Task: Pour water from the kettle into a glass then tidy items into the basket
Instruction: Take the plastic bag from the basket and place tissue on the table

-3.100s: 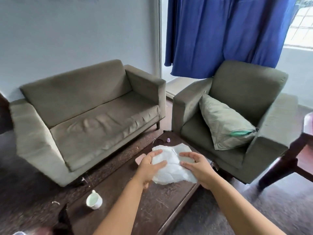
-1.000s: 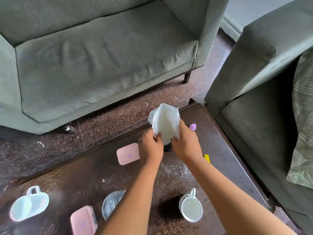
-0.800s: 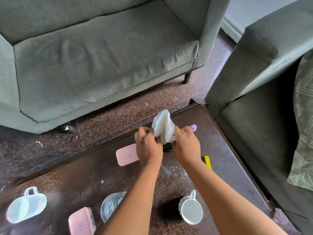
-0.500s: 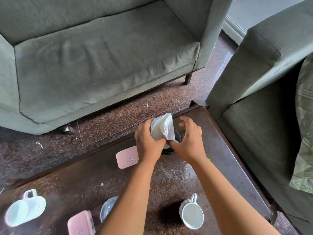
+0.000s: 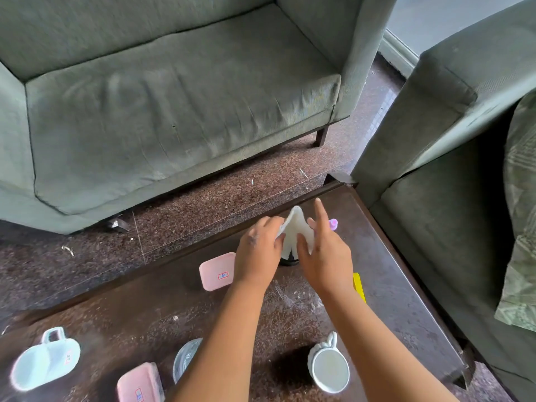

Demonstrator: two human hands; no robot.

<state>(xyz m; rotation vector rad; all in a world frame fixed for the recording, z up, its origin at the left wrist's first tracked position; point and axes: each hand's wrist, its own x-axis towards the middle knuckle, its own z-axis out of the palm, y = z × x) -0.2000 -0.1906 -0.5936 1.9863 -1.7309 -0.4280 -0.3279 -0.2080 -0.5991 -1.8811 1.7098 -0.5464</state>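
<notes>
On the far part of the dark wooden table (image 5: 400, 300), in the head view, both hands meet at a white crumpled cloth (image 5: 294, 232). The left hand (image 5: 258, 256) pinches the cloth's left side with curled fingers. The right hand (image 5: 324, 256) holds its right side, thumb against the cloth and index finger pointing straight up. Under the cloth a small dark round object (image 5: 288, 261) shows; what it is I cannot tell. A pink box (image 5: 217, 271) lies just left of the left hand. Near the table's close edge stand a glass (image 5: 185, 358), a white cup (image 5: 329, 369), a pale blue mug (image 5: 43, 361) and a second pink box (image 5: 139, 384).
</notes>
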